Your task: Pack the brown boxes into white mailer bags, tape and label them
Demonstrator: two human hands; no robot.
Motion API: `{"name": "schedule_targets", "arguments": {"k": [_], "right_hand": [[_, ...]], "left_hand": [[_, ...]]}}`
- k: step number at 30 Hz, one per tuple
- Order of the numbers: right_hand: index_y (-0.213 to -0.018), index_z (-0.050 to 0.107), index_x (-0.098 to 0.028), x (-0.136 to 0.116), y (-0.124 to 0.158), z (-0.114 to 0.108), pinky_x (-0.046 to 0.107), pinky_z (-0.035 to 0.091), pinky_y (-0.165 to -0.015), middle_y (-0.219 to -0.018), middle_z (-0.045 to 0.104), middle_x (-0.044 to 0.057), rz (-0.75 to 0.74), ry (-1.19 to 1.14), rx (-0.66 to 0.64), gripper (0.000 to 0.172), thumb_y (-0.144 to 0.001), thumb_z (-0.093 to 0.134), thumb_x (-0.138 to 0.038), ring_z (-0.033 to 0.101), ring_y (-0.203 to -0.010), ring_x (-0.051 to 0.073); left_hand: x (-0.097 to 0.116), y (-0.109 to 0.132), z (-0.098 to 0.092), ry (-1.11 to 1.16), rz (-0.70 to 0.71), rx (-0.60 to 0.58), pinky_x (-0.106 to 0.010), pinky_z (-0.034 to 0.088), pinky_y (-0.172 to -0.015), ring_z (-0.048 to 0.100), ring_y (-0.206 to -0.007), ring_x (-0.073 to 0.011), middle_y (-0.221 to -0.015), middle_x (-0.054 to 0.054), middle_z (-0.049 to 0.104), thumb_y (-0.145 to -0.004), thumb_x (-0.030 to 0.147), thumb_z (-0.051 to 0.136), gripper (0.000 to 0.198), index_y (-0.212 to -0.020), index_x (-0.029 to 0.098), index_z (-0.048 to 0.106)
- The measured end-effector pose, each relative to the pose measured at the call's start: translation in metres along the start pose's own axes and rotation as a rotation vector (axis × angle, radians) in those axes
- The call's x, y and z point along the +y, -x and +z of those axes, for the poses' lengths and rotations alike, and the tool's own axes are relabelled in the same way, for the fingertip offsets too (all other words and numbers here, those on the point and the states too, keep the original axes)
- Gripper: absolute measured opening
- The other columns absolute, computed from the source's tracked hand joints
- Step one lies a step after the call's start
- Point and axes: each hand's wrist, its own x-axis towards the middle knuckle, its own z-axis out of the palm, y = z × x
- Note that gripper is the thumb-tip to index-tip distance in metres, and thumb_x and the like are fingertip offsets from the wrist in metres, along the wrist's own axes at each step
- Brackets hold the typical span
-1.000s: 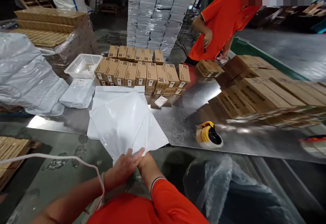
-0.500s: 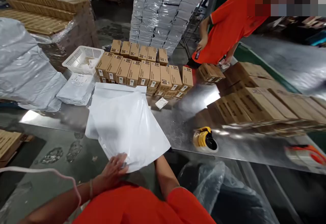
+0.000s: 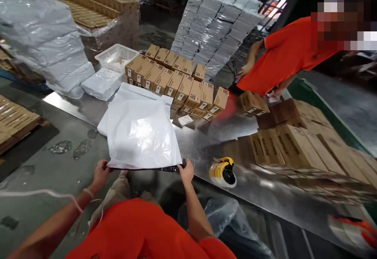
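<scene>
A white plastic bag [image 3: 144, 133] lies over the near edge of the metal table, on top of more white bags. Its near edge shows a dark lining. My left hand [image 3: 101, 172] pinches the bag's near left corner. At the near right corner, my right hand [image 3: 186, 170] grips the same edge. Beyond the bag stand rows of small brown boxes [image 3: 175, 84], with a white label [image 3: 185, 120] in front of them. Right of my right hand is a yellow tape dispenser [image 3: 224, 170].
A white basket [image 3: 118, 57] and a packed white bundle [image 3: 101, 83] sit at the left. Brown boxes [image 3: 300, 147] fill the table's right side. Another person in an orange shirt [image 3: 288, 55] stands across the table. An orange tape dispenser [image 3: 353, 229] lies lower right.
My left hand has moved left to the bag's corner, and my right hand has come into view at the other corner. The bag's near edge is now stretched straight. The camera view has turned.
</scene>
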Motion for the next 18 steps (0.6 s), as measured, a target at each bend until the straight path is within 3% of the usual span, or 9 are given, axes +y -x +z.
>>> {"name": "schedule_targets", "arguments": {"k": [2, 5, 8, 13, 16, 18], "right_hand": [[-0.122, 0.086, -0.016, 0.002, -0.014, -0.001, 0.04, 0.055, -0.096, -0.12, 0.083, 0.022, -0.009, -0.009, -0.112, 0.035, -0.1, 0.061, -0.027, 0.076, -0.115, 0.038], [-0.104, 0.089, -0.016, 0.006, -0.022, 0.0, 0.037, 0.053, -0.089, -0.115, 0.084, 0.022, -0.034, -0.014, -0.129, 0.036, -0.103, 0.054, -0.025, 0.077, -0.106, 0.036], [-0.083, 0.084, -0.019, 0.012, -0.022, 0.006, 0.034, 0.05, -0.079, -0.099, 0.084, 0.018, -0.086, -0.04, -0.156, 0.031, -0.097, 0.058, -0.026, 0.075, -0.093, 0.034], [-0.058, 0.063, -0.024, 0.021, -0.028, 0.013, 0.033, 0.047, -0.074, -0.074, 0.075, 0.012, -0.165, -0.104, -0.158, 0.035, -0.091, 0.057, -0.031, 0.069, -0.08, 0.031], [-0.054, 0.052, -0.027, 0.027, -0.034, 0.013, 0.032, 0.046, -0.074, -0.065, 0.069, 0.008, -0.196, -0.153, -0.156, 0.036, -0.088, 0.059, -0.033, 0.065, -0.075, 0.028], [-0.053, 0.047, -0.028, 0.03, -0.038, 0.012, 0.032, 0.047, -0.073, -0.059, 0.063, 0.005, -0.218, -0.195, -0.17, 0.036, -0.086, 0.06, -0.034, 0.063, -0.072, 0.027]], "left_hand": [[0.002, 0.001, -0.009, 0.05, -0.057, 0.06, -0.032, 0.055, -0.058, 0.063, -0.062, -0.0215, -0.068, 0.0, 0.062, -0.08, 0.034, 0.062, 0.013, -0.085, 0.024, 0.055], [0.001, 0.005, -0.019, 0.067, -0.1, 0.176, -0.028, 0.04, -0.056, 0.05, -0.058, -0.0178, -0.06, 0.003, 0.051, -0.077, 0.031, 0.064, 0.012, -0.076, 0.024, 0.053], [0.0, 0.017, -0.015, 0.108, -0.099, 0.203, -0.027, 0.036, -0.061, 0.045, -0.063, -0.0163, -0.06, 0.003, 0.048, -0.074, 0.028, 0.067, 0.02, -0.067, 0.024, 0.049], [0.003, 0.04, 0.002, 0.299, -0.032, 0.118, -0.026, 0.041, -0.067, 0.047, -0.069, -0.0147, -0.068, 0.004, 0.052, -0.073, 0.034, 0.078, 0.03, -0.07, 0.023, 0.05], [0.006, 0.049, 0.001, 0.434, -0.003, -0.027, -0.028, 0.045, -0.069, 0.052, -0.071, -0.0155, -0.073, 0.002, 0.058, -0.067, 0.032, 0.084, 0.031, -0.077, 0.022, 0.057], [0.008, 0.051, -0.002, 0.462, -0.012, -0.058, -0.029, 0.047, -0.071, 0.055, -0.072, -0.0164, -0.075, 0.001, 0.061, -0.068, 0.03, 0.083, 0.027, -0.08, 0.021, 0.06]]}}
